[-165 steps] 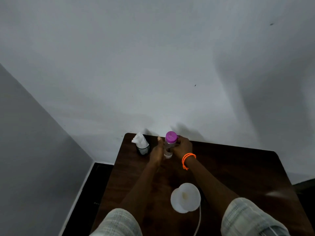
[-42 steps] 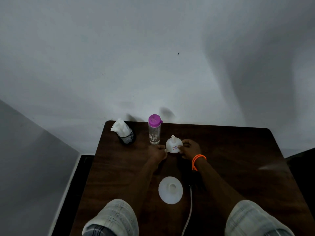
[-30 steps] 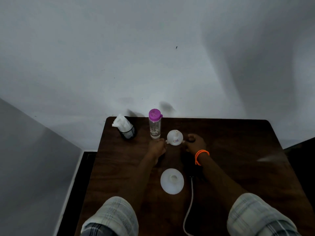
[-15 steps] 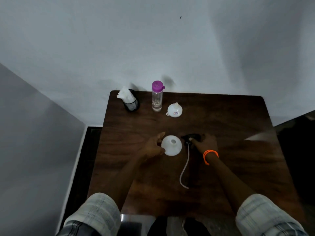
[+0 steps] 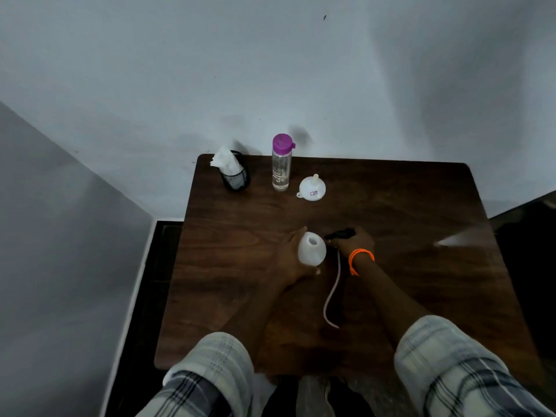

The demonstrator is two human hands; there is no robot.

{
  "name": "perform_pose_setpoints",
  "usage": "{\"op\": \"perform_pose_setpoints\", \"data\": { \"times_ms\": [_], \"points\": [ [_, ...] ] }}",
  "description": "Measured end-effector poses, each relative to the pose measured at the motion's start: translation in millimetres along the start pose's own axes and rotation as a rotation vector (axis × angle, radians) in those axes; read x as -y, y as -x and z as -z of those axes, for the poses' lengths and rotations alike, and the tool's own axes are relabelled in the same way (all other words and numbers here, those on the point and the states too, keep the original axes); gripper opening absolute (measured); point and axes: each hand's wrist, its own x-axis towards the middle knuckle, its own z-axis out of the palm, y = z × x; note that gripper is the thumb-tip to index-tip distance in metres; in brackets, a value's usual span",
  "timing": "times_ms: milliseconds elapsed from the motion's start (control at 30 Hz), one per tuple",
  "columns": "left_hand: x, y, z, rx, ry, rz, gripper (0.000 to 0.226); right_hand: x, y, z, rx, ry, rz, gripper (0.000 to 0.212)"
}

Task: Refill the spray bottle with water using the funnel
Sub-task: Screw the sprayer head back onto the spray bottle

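White translucent plastic spray bottle (image 5: pixel 312 251), neck open, gripped by left hand (image 5: pixel 290 260) mid-table. Right hand (image 5: pixel 353 240) grips black sprayer head (image 5: pixel 340 234), tube trailing. Likely recapping; next: thread tube into neck. Beyond: white funnel (image 5: pixel 313 189), purple-capped water bottle (image 5: pixel 281 165).

A dark wooden table (image 5: pixel 391 206) stands against grey-white walls (image 5: pixel 270 70), dimly lit.

A plain room: dark wooden table (image 5: pixel 391 206) against bare white walls (image 5: pixel 270 70).

Right hand (image 5: pixel 355 240) hides most of the black spray head (image 5: pixel 340 234); funnel (image 5: pixel 313 188) label unreadable.
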Motion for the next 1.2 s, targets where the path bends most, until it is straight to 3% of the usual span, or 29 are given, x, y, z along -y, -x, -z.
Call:
{"op": "perform_pose_setpoints", "data": {
  "times_ms": [133, 367, 633, 1000, 1200],
  "points": [
    [7, 1, 4, -0.025, 0.000, 0.011, 0.113, 7, 6, 12, -0.005, -0.089, -0.045, 0.045],
    [11, 18, 13, 0.012, 0.016, 0.114, 0.111, -10, -6, 31, 0.072, -0.256, -0.195, 0.048],
    [20, 43, 19, -0.056, 0.071, 0.179, 0.103, 4, 5, 41, 0.053, -0.484, -0.199, 0.037],
    [-1, 76, 52, -0.172, 0.000, 0.287, 0.091, 77, 23, 114, 0.243, -1.138, 0.011, 0.034],
    [-10, 83, 69, -0.190, -0.025, 0.268, 0.090, 131, 32, 143, 0.325, -1.248, 0.083, 0.030]
  ]
}}
